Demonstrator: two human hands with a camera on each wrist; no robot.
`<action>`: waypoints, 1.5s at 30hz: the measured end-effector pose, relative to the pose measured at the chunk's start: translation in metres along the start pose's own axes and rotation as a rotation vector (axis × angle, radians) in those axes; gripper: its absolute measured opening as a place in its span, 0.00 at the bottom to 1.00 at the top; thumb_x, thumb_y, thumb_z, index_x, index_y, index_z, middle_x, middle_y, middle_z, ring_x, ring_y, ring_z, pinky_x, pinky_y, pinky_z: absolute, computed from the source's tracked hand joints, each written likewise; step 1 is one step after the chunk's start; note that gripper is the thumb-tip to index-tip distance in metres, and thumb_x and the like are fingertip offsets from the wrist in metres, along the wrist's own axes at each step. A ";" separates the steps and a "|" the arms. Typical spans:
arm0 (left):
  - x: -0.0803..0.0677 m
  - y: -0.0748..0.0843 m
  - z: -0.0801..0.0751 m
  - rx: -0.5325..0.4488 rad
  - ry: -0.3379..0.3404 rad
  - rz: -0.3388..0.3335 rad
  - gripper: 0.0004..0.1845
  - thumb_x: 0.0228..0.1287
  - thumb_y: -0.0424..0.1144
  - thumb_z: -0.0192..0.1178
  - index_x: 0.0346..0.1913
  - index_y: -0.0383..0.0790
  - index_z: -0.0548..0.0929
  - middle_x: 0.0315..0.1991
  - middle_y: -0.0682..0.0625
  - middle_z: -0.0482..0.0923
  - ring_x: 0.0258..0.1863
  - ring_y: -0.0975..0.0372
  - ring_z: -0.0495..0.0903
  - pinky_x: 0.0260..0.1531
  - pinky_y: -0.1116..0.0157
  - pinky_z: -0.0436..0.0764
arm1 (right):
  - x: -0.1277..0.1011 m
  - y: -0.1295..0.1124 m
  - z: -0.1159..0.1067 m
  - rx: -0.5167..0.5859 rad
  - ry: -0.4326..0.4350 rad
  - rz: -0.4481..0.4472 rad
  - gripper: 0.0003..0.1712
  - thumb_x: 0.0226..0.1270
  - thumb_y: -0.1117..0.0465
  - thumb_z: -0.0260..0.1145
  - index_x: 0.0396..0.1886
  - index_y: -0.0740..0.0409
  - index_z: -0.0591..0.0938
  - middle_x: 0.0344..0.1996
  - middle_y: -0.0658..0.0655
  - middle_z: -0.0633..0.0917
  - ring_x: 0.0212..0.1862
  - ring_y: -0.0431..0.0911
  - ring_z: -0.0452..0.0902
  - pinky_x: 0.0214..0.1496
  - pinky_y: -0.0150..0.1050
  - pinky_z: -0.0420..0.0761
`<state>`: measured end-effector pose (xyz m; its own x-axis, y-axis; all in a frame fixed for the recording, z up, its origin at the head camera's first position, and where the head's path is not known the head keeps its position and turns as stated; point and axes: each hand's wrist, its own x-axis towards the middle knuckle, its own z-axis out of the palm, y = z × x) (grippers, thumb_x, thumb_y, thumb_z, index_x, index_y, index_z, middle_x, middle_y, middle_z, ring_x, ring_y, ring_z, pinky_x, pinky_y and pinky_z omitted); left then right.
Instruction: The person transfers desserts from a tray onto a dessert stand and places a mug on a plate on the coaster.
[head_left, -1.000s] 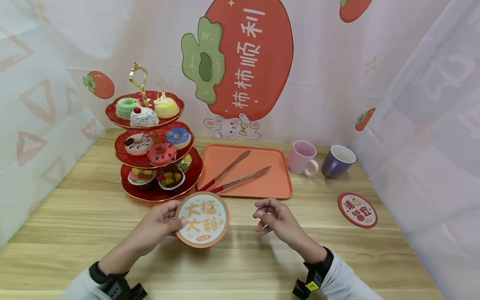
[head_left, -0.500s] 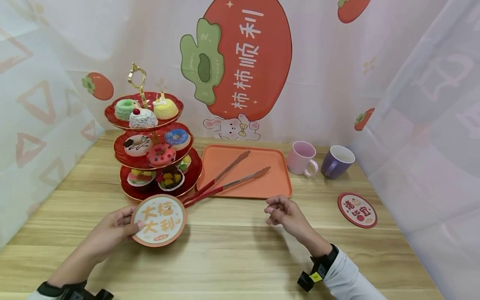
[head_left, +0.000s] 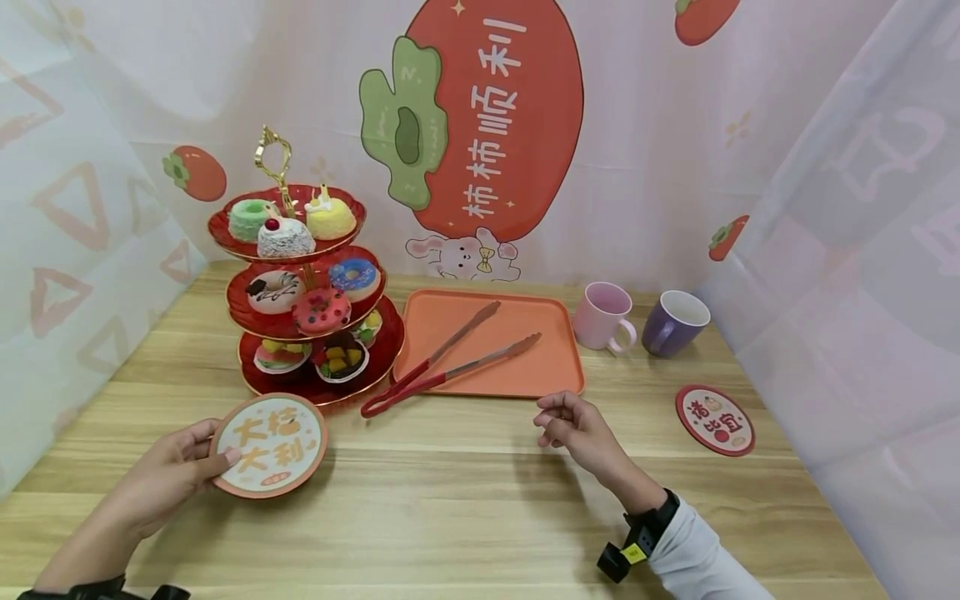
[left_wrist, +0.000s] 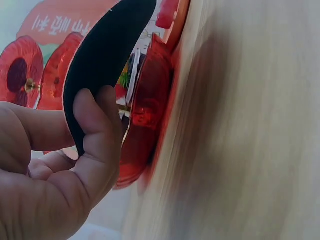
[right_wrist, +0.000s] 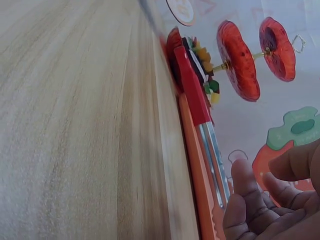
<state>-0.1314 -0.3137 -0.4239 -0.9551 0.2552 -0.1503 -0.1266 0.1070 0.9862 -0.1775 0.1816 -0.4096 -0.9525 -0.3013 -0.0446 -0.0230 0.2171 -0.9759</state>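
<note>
The round orange-rimmed paper coaster (head_left: 270, 446) is pinched at its edge by the left hand (head_left: 161, 479), low over the wooden table (head_left: 465, 517) by the red three-tier cake stand (head_left: 300, 292); it is not yet laid flat. Nothing is held in the loosely curled right hand (head_left: 573, 429). Its black underside (left_wrist: 102, 55) is shown only by the left wrist view.

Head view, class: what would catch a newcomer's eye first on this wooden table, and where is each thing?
The red three-tier cake stand, loaded with colourful pastries, stands at the back left. Right of it lies a flat orange plastic tray with red-handled metal tongs resting across its near left edge. In front of the stand, the left hand grips a round orange-rimmed paper coaster printed with orange characters.
</note>
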 end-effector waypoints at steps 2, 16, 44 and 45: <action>-0.001 -0.002 -0.002 -0.008 -0.010 -0.011 0.15 0.66 0.25 0.51 0.53 0.23 0.64 0.36 0.40 0.75 0.32 0.57 0.80 0.29 0.63 0.79 | 0.000 0.001 -0.001 -0.004 0.001 0.000 0.17 0.65 0.73 0.52 0.52 0.77 0.67 0.37 0.65 0.76 0.32 0.51 0.79 0.36 0.40 0.75; -0.006 0.004 0.000 0.449 0.148 -0.144 0.21 0.65 0.24 0.51 0.56 0.13 0.60 0.32 0.44 0.74 0.26 0.61 0.76 0.25 0.65 0.78 | -0.001 0.001 -0.005 -0.015 0.004 0.011 0.17 0.64 0.73 0.52 0.52 0.77 0.66 0.37 0.64 0.76 0.33 0.52 0.79 0.36 0.40 0.76; 0.004 0.006 -0.012 1.081 0.325 -0.084 0.28 0.33 0.26 0.63 0.45 0.17 0.71 0.30 0.32 0.75 0.29 0.44 0.75 0.27 0.49 0.71 | -0.001 0.004 -0.005 -0.076 -0.063 0.003 0.17 0.68 0.68 0.55 0.51 0.76 0.68 0.39 0.71 0.74 0.36 0.55 0.78 0.33 0.37 0.75; 0.005 0.006 -0.012 1.081 0.321 -0.091 0.29 0.33 0.26 0.62 0.45 0.17 0.70 0.30 0.32 0.75 0.29 0.44 0.75 0.27 0.49 0.71 | 0.000 0.004 -0.005 -0.078 -0.065 0.004 0.17 0.68 0.68 0.55 0.51 0.76 0.68 0.39 0.71 0.74 0.36 0.55 0.78 0.33 0.36 0.75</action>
<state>-0.1398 -0.3234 -0.4178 -0.9985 -0.0386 -0.0401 -0.0507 0.9270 0.3717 -0.1788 0.1876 -0.4122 -0.9310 -0.3594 -0.0643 -0.0457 0.2894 -0.9561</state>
